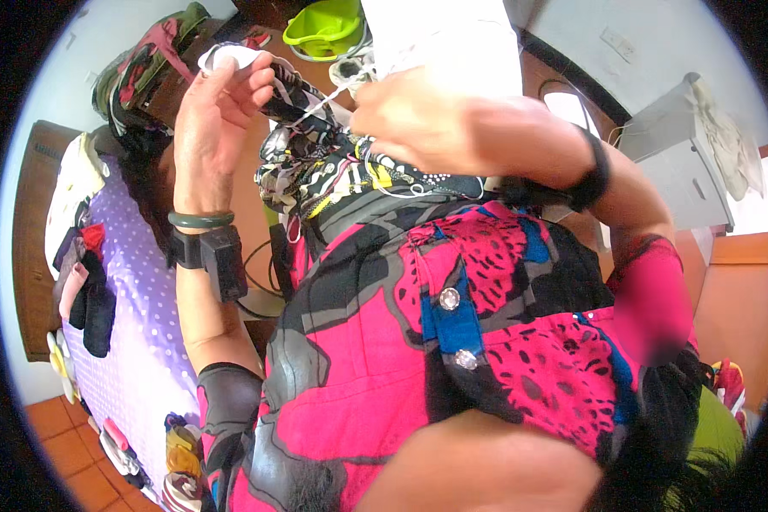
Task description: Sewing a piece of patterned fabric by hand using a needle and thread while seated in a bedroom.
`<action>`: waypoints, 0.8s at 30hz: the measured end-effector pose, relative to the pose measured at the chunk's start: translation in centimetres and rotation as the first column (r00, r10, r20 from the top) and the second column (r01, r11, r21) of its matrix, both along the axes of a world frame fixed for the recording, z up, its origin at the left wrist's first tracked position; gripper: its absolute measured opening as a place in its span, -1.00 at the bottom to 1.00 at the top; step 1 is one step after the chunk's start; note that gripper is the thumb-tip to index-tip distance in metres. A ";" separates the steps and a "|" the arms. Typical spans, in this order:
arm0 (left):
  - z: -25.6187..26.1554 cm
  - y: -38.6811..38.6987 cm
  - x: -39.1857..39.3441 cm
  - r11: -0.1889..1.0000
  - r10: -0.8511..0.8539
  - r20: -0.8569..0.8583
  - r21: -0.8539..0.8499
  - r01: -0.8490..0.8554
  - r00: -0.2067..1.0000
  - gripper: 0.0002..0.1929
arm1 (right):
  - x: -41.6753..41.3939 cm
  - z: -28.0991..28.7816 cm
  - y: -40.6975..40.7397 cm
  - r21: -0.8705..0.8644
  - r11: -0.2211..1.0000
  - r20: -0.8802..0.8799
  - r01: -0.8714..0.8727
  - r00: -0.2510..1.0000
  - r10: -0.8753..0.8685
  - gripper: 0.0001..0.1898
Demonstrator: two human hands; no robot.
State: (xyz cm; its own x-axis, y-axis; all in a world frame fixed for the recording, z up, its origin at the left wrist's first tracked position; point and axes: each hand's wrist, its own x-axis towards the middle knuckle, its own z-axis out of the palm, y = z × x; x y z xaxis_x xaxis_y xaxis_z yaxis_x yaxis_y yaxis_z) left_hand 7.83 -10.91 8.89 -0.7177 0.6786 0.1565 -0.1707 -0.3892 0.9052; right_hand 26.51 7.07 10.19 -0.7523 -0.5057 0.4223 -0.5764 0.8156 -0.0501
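My left hand (224, 112) is raised, with a small white piece (233, 56) pinched between thumb and fingers; the piece seems joined to patterned fabric. My right hand (416, 121) is bent over the patterned fabric, its fingers near a thin white cord (326, 101). Whether it grips the cord I cannot tell, as the fingertips are partly hidden and blurred. Black, white and yellow patterned cloth (339, 182) lies gathered in my lap, with a loose white cord loop (416, 191) on it. Behind my right hand is a bright white, overexposed surface (448, 45).
A green plastic basin (326, 29) and a white shoe (351, 72) are beyond the cloth. At left, a bed with a purple dotted cover (134, 269) holds socks (96, 307) and folded clothes. A white cabinet (685, 173) stands at right.
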 end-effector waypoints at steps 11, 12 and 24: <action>-0.6 0.6 3.2 0.983 -0.112 0.064 -0.140 0.120 0.992 -0.83 | -5.5 -0.2 0.1 -0.198 0.978 0.247 -0.068 0.962 0.117 -0.90; -0.7 0.7 3.9 0.981 -0.093 0.072 -0.164 0.103 0.993 -0.82 | -5.4 0.2 0.3 -0.357 0.934 0.401 0.030 0.908 0.125 -0.89; -0.7 1.2 6.5 0.917 -0.398 0.401 0.138 0.375 0.825 -0.77 | -4.6 3.8 1.5 -0.429 0.898 0.162 0.097 0.986 -0.030 -0.79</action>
State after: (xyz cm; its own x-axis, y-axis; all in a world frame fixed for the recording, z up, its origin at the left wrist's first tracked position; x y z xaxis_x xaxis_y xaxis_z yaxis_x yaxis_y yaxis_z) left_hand 14.37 -9.74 8.20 -0.4038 0.9134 -0.0525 -0.6696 -0.2559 0.6972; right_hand 21.90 8.58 14.00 -0.8471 -0.2466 0.4707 -0.4827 0.7275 -0.4876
